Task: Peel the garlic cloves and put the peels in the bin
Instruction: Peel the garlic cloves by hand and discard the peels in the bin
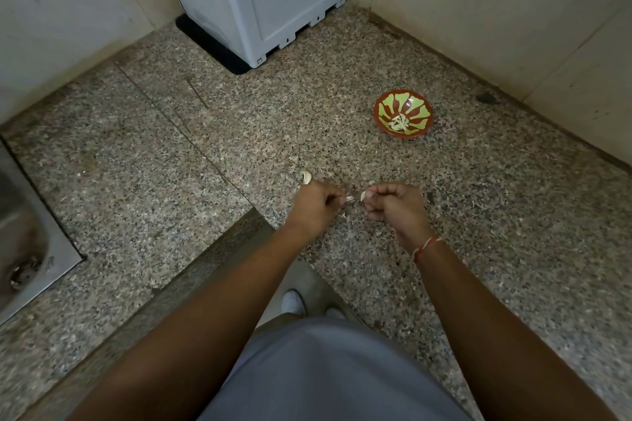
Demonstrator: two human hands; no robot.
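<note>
Both hands work just above a speckled granite counter (478, 215), close together near its front edge. Right hand (393, 207) curled, pinching a garlic clove (363, 195) at its fingertips. Left hand (316, 203) curled too, pinching a strip of peel (349, 198) pulled off that clove; the two hands nearly touch. A red and white thread (425, 247) circles the right wrist.

Another clove (306, 177), unpeeled, lies on the counter just behind the left hand. Small peel scraps are scattered under and beside the hands. A red and green bowl (403, 114) sits well back to the right, holding pale peeled cloves. Nothing stands between hands and bowl.

A grey plastic appliance (260, 0) on a black mat (212, 44) fills the far corner. A steel sink (20, 225) is set in the counter at left. Cream tiled walls (496, 3) meet behind. Below the counter edge: grey clothing and white shoes (293, 301) on the floor.
</note>
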